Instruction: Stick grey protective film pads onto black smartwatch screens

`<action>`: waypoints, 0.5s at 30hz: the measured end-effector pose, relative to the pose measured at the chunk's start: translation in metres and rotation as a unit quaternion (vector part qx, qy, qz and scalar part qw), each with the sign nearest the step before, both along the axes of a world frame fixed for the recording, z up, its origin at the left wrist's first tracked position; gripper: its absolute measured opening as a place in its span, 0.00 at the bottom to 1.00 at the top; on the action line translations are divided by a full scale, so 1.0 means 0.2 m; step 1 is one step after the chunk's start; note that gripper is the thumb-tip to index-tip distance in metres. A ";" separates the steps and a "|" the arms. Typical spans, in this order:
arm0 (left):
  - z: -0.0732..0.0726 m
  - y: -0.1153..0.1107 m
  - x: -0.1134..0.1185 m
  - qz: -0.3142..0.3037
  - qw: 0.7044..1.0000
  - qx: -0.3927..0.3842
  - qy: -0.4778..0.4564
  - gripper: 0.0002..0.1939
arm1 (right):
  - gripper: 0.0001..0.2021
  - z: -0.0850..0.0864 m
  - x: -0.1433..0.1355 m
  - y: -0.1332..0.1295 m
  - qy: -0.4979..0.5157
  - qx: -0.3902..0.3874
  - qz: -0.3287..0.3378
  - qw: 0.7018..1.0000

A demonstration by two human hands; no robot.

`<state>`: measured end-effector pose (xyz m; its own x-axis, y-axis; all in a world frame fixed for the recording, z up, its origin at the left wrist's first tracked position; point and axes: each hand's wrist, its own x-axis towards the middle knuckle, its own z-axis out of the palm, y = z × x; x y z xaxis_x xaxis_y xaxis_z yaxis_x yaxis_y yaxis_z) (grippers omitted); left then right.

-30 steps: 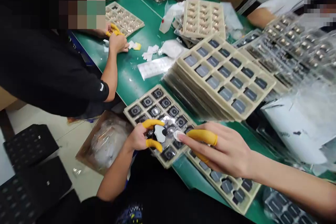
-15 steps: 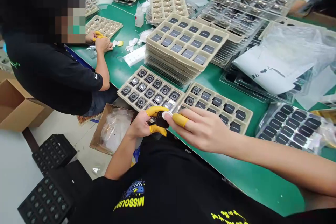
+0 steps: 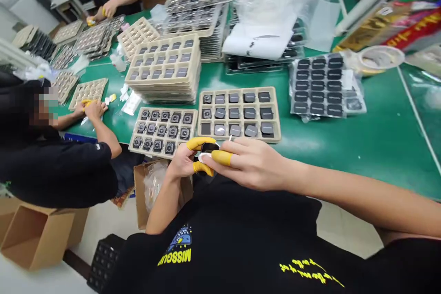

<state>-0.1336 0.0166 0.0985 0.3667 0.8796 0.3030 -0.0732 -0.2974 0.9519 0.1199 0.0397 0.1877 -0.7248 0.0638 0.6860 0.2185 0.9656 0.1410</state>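
My left hand [image 3: 184, 161], with yellow finger cots on thumb and finger, grips a dark smartwatch case [image 3: 209, 147] by its edges. My right hand [image 3: 253, 161], one finger in a yellow cot, is closed on a small white pad [image 3: 204, 158] and presses it to the watch case. A thin white piece [image 3: 230, 138] sticks up by its fingers; what it belongs to is hidden. Just beyond my hands lie a beige tray of watch cases [image 3: 165, 131] and, on its right, another tray [image 3: 241, 112] with dark pieces in its pockets.
Stacked beige trays [image 3: 161, 64] stand behind. Clear trays under plastic and white paper [image 3: 262, 36] are further right. A bagged tray of black pieces [image 3: 319, 85] and a tape roll [image 3: 381, 59] lie right. A co-worker [image 3: 62, 156] sits left; a carton [image 3: 37, 234] stands on the floor.
My view has swung to the right, so the table appears shifted left. The white pad has moved to the lower edge of the watch case. Both hands keep their grip.
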 end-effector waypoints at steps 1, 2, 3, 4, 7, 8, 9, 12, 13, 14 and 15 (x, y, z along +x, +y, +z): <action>0.00 0.03 0.02 -0.012 1.000 0.002 0.004 0.45 | 0.13 -0.01 0.02 -0.01 0.011 0.008 -0.032 0.999; 0.01 0.05 0.03 -0.024 1.000 -0.003 0.004 0.45 | 0.13 -0.02 0.05 -0.03 0.022 0.015 -0.067 0.997; 0.01 0.07 0.05 -0.039 0.999 -0.013 -0.001 0.46 | 0.13 -0.03 0.08 -0.04 0.031 0.019 -0.099 0.994; 0.01 0.09 0.07 -0.055 0.998 -0.028 -0.007 0.46 | 0.12 -0.04 0.11 -0.07 0.036 0.016 -0.123 0.992; 0.01 0.14 0.14 -0.101 0.992 -0.077 0.003 0.47 | 0.11 -0.07 0.19 -0.15 0.040 -0.034 -0.127 0.991; 0.02 0.15 0.17 -0.112 0.990 -0.084 0.013 0.48 | 0.10 -0.08 0.21 -0.17 0.041 -0.055 -0.117 0.991; 0.02 0.17 0.20 -0.123 0.988 -0.087 0.026 0.48 | 0.10 -0.08 0.23 -0.19 0.042 -0.070 -0.113 0.990; 0.01 0.19 0.28 -0.148 0.984 -0.080 0.052 0.48 | 0.11 -0.10 0.28 -0.20 0.054 -0.070 -0.154 0.984; 0.01 0.20 0.32 -0.146 0.985 -0.077 0.053 0.48 | 0.12 -0.11 0.30 -0.21 0.057 -0.059 -0.180 0.980; 0.00 0.20 0.35 -0.142 0.986 -0.076 0.052 0.48 | 0.13 -0.12 0.32 -0.21 0.059 -0.048 -0.205 0.976; -0.01 0.19 0.38 -0.133 0.987 -0.078 0.048 0.48 | 0.14 -0.12 0.35 -0.22 0.060 -0.040 -0.224 0.972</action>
